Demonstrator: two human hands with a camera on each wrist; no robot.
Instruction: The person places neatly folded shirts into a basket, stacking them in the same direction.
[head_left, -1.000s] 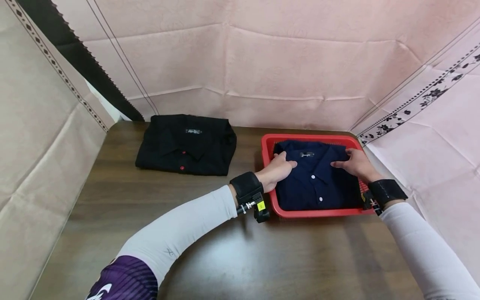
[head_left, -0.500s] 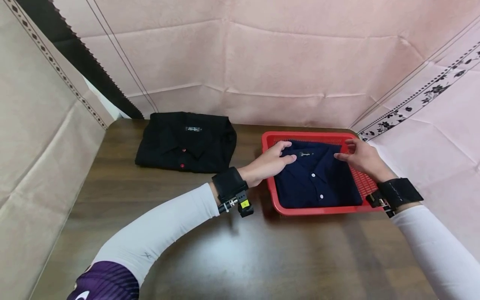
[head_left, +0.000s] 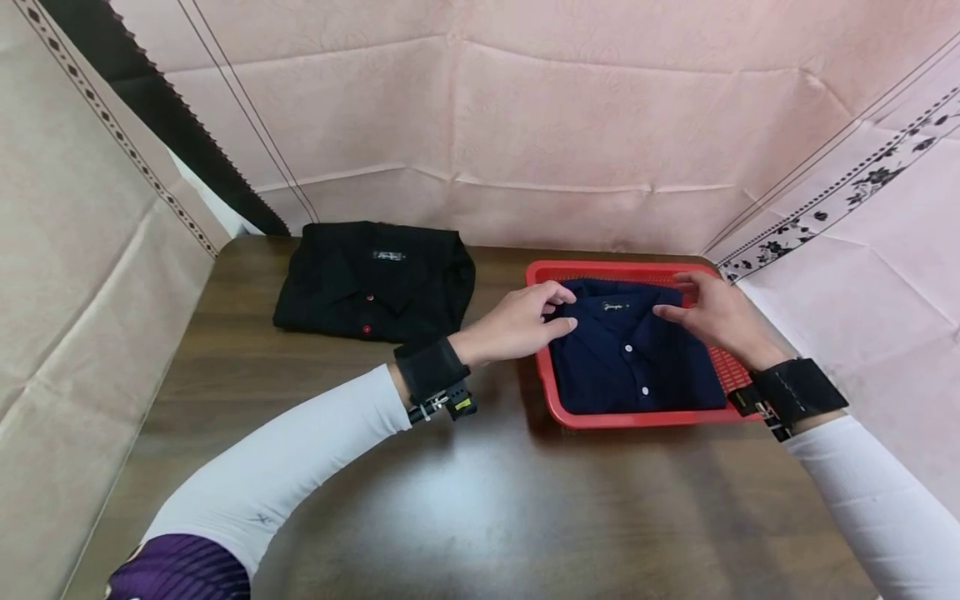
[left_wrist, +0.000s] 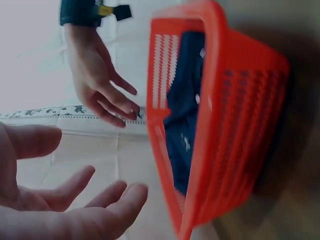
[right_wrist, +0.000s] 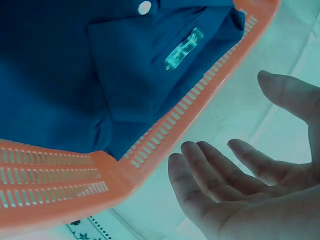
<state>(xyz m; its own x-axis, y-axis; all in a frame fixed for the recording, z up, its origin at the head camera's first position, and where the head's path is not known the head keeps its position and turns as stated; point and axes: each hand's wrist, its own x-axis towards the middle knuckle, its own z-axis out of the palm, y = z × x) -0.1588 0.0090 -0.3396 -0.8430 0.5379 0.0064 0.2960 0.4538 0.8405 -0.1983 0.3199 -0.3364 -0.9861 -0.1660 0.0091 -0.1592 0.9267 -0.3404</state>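
Observation:
A folded navy shirt with white buttons and a collar label lies inside a red plastic basket. My left hand hovers over the basket's left side, thumb and fingers apart and holding nothing. Above the basket's right side is my right hand, also without anything in its grasp. In the right wrist view, the relaxed fingers are clear of the basket rim and the shirt. The left wrist view shows loosely bent fingers apart from the basket's wall.
A folded black shirt with red buttons lies on the wooden table, left of the basket. Pale patterned cloth hangs behind the table and along both sides.
Both hands have come away from the navy shirt. The left hand has drawn back to the left, the right hand slightly up and right. The shirt stays in the basket.

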